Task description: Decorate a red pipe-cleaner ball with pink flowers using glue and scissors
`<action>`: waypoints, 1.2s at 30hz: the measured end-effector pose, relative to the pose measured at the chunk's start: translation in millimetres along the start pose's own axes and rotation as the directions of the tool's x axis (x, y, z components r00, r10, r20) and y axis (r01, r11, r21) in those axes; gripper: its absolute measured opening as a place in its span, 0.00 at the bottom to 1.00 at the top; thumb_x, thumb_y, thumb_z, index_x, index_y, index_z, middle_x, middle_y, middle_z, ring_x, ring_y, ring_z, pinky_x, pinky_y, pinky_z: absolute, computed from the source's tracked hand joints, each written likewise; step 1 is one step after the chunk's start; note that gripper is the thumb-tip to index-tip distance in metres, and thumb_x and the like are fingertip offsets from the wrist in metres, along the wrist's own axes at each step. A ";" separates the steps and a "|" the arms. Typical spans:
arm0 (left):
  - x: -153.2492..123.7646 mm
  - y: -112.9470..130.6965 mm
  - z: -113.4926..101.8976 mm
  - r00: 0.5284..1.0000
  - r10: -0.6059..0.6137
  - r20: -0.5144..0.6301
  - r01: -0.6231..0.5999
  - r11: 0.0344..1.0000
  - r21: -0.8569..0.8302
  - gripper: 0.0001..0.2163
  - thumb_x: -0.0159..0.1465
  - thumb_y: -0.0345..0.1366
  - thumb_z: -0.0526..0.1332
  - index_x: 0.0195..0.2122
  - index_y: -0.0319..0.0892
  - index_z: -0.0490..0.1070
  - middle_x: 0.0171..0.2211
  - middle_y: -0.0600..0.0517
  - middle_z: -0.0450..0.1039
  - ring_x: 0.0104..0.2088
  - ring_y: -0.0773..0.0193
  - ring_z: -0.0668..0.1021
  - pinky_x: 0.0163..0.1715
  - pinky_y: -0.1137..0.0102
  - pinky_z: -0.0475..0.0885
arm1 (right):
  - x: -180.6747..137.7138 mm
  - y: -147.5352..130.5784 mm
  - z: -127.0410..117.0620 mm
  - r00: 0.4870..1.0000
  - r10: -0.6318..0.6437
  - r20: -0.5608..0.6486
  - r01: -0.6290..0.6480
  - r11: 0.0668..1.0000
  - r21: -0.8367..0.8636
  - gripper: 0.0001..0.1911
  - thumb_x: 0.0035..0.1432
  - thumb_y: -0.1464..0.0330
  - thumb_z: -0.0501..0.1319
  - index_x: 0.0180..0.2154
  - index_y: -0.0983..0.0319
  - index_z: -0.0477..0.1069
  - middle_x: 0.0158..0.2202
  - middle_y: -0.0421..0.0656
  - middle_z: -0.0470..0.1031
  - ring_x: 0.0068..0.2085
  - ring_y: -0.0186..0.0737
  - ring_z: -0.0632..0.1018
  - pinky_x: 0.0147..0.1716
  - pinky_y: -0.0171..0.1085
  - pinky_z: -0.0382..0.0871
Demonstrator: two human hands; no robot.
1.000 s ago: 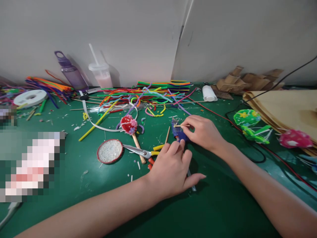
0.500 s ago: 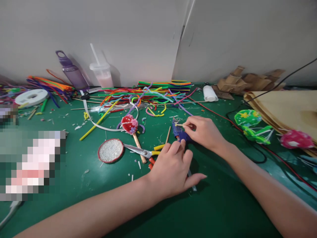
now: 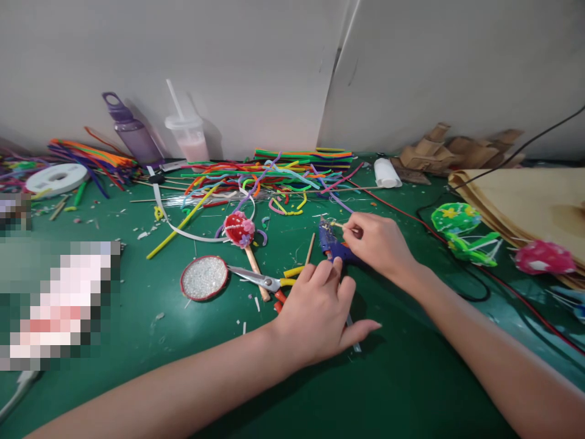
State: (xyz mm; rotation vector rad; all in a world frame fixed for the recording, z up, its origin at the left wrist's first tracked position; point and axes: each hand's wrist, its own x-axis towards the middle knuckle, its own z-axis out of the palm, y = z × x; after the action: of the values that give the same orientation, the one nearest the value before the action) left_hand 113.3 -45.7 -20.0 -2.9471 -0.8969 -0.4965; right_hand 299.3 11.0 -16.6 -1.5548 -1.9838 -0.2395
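Note:
A blue glue gun (image 3: 328,239) lies on the green table. My left hand (image 3: 315,305) rests with its fingertips at the gun's near end, its thumb stretched out and fingers spread. From under that hand pokes a clear glue stick (image 3: 355,346). My right hand (image 3: 379,244) pinches a thin wooden stick (image 3: 337,224), whose tip is just beside the gun's nozzle end. Left of my left hand are open scissors (image 3: 269,282) with yellow and red handles. They lie across the wooden handle of a red, flower-trimmed fuzzy disc (image 3: 239,229).
A red-rimmed disc of clear beads (image 3: 204,278) lies left of the scissors. Behind are heaped pipe cleaners (image 3: 256,177), a drink cup (image 3: 191,137) and a purple bottle (image 3: 137,134). At right are green fuzzy pieces (image 3: 457,218), brown paper (image 3: 530,195) and a red cable (image 3: 516,296).
My right hand has drawn slightly to the right with the wooden stick, its tip moving off the glue gun's front. The left hand stays in place.

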 end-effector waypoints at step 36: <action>0.5 -0.1 0.7 1.000 0.010 -0.007 -0.010 1.000 0.019 0.28 0.65 0.57 0.47 0.42 0.34 0.69 0.54 0.32 0.69 0.51 0.46 0.71 0.46 0.56 0.67 | -0.4 0.6 -3.2 0.999 0.032 0.035 -0.036 0.991 0.130 0.08 0.50 0.74 0.57 0.21 0.60 0.64 0.20 0.38 0.71 0.22 0.33 0.70 0.26 0.33 0.60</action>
State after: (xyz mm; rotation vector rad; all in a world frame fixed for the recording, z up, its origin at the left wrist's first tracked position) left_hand 113.9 -45.3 -20.5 -2.9291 -0.8808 -0.4945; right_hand 301.0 9.3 -14.4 -1.5166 -1.9556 -0.0689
